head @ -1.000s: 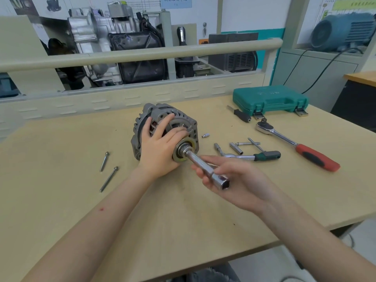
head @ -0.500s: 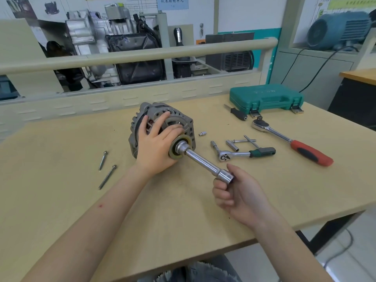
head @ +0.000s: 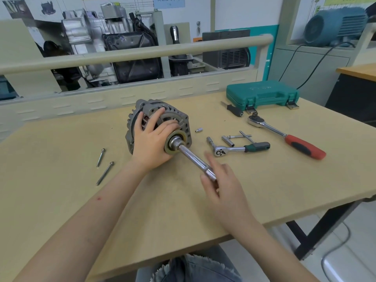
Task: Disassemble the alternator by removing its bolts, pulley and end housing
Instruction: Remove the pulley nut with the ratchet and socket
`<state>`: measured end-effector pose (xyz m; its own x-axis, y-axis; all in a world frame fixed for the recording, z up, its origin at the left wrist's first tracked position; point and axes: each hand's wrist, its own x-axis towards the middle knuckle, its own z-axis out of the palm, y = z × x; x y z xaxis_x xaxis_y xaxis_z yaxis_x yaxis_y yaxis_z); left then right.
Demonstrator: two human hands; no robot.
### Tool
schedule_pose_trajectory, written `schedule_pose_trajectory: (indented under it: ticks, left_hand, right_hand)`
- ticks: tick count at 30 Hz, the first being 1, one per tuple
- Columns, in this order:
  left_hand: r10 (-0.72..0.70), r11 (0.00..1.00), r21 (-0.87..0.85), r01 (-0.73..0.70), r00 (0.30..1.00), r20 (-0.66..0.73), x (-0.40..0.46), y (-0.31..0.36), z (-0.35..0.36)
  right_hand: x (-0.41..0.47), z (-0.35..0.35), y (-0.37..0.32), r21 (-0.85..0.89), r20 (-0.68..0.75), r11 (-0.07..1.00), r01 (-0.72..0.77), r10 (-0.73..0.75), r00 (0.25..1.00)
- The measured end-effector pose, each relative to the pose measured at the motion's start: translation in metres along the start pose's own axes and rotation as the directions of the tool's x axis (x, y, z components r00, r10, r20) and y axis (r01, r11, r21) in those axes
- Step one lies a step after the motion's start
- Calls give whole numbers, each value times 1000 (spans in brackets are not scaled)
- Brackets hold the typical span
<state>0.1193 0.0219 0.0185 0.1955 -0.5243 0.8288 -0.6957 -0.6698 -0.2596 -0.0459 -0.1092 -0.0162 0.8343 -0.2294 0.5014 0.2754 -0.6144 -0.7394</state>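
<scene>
Alternator sits mid-bench; my left hand lies flat on its face, fingers spread. Right hand, fingers loose, touches extension end at 5 o'clock off pulley. Bolts at 9.

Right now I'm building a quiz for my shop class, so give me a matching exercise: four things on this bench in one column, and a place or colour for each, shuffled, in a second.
Things:
1. two long bolts
2. tool case
3. big ratchet
4. extension bar

Descriptions:
A. green, shut, at the bench's far side
B. sticking out from the alternator pulley
C. red and black handle
D. lying left of the alternator

Pairs: 1-D, 2-A, 3-C, 4-B
</scene>
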Motion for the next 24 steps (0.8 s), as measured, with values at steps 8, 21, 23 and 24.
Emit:
schedule_pose_trajectory:
  ticks: [8,21,23,24]
  left_hand:
    - [-7,1000,-7,8,999,41,1,1,-2]
    - [-1,1000,12,1,1000,23,1,0,-3]
    - [-1,1000,7,1,1000,18,1,0,-2]
    - [-3,1000,10,2,1000,15,1,0,-1]
  right_hand:
    - [3,2,-3,-281,-84,925,255,-289,954]
    - [11,3,-6,-188,-78,952,241,-259,963]
    - [14,1,-11,-69,30,998,13,-11,999]
    - [15,2,-7,-9,87,994,-110,110,990]
